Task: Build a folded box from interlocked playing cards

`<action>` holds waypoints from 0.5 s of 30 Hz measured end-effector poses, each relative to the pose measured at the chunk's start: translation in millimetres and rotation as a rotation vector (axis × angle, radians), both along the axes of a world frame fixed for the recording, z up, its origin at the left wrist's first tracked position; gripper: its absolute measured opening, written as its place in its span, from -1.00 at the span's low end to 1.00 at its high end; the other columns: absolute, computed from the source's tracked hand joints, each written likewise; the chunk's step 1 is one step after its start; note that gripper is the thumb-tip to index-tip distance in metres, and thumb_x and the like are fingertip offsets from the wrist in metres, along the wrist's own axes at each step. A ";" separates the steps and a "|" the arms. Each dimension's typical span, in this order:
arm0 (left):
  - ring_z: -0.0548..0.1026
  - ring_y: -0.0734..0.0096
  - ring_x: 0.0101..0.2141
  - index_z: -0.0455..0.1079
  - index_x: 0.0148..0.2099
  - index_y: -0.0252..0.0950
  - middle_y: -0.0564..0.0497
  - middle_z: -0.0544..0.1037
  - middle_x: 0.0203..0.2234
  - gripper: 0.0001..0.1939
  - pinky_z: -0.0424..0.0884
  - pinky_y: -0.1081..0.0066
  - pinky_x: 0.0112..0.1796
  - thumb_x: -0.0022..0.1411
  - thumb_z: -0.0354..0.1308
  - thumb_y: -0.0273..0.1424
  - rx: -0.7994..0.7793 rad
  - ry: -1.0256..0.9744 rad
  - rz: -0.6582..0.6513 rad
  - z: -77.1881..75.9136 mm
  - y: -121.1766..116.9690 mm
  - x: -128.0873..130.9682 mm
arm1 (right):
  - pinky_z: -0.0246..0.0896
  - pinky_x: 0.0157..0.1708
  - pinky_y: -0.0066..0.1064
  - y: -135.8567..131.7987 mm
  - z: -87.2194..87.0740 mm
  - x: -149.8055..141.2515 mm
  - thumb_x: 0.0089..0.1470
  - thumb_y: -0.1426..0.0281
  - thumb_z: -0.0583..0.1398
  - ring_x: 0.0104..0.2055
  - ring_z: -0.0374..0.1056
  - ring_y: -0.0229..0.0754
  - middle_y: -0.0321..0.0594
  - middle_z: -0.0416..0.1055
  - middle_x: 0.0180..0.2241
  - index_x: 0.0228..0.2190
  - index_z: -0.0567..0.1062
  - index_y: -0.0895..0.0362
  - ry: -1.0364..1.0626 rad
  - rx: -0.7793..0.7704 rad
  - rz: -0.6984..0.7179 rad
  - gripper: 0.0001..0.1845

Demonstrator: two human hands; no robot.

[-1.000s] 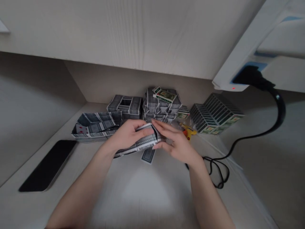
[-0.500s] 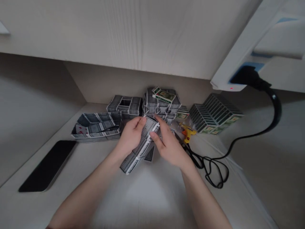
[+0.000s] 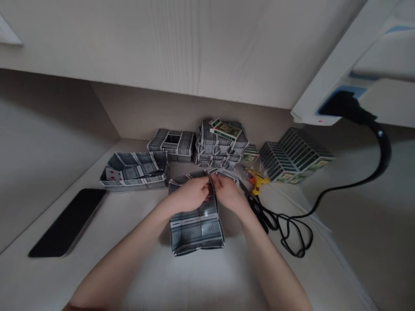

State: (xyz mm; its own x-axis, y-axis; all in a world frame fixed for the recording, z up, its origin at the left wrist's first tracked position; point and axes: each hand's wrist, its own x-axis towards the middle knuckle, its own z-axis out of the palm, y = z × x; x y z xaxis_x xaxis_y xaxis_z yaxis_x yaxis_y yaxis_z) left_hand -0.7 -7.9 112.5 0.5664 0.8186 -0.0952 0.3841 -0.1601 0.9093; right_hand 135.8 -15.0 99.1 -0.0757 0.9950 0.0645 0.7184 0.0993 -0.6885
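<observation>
An open box made of playing cards [image 3: 196, 233], grey-patterned with pale edges, lies in front of me with its hollow side facing up. My left hand [image 3: 195, 193] reaches over it, its fingers curled at the upper right wall. On the outside of that same wall, my right hand [image 3: 228, 190] pinches the edge, thumb close to the left fingers. The fingertips of both hands are partly hidden. Loose cards [image 3: 227, 173] lie just behind the right hand. Farther left stands another open card box [image 3: 136, 183] with a red-marked card inside.
At the back are a card box with a square opening [image 3: 184, 142] and a stacked card box [image 3: 222, 147] topped by a small card pack [image 3: 226, 129]. Right are a yellow glue gun [image 3: 258, 180], black scissors [image 3: 259, 214], a cable [image 3: 296, 237] and stacked card packs [image 3: 296, 155]. A phone [image 3: 68, 224] lies left.
The card box was tilted on its side between my hands; now its open hollow faces up. Both hands have moved down and closer together at its right wall.
</observation>
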 end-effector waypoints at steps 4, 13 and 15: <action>0.45 0.31 -0.30 0.38 -0.23 -0.29 -0.07 0.52 -0.30 -0.77 0.33 0.38 -0.28 0.12 -0.07 -0.42 0.230 0.232 -0.098 -13.5 9.1 0.7 | 0.16 -0.37 -0.39 7.5 -8.4 12.9 0.10 0.17 -0.07 -0.41 0.30 -0.19 -0.21 0.39 -0.49 -0.51 0.38 0.14 0.099 -0.069 0.183 -0.62; 0.46 0.37 -0.39 0.43 -0.24 -0.24 0.00 0.54 -0.36 -0.70 0.30 0.45 -0.36 0.17 -0.09 -0.26 0.423 0.274 0.123 -1.0 22.3 -21.7 | 0.16 -0.27 -0.36 25.4 -42.1 26.5 -0.05 0.48 -0.02 -0.33 0.28 -0.20 -0.21 0.42 -0.40 -0.41 0.43 0.18 0.130 -0.206 0.181 -0.76; 0.46 0.36 -0.36 0.44 -0.24 -0.26 -0.01 0.54 -0.33 -0.69 0.30 0.43 -0.30 0.14 -0.05 -0.22 0.450 0.213 0.238 1.5 30.5 -29.9 | 0.15 -0.18 -0.32 27.2 -46.2 26.9 -0.08 0.51 -0.01 -0.25 0.29 -0.17 -0.18 0.43 -0.32 -0.34 0.43 0.19 0.163 -0.171 0.159 -0.72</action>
State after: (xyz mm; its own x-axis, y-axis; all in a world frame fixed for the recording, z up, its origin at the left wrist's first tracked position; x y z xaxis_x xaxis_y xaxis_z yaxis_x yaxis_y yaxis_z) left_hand -30.6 22.6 114.1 0.3671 0.9082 0.2011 0.6254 -0.4010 0.6694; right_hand 162.7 12.2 52.9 -0.2341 0.9690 -0.0791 0.5814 0.0743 -0.8102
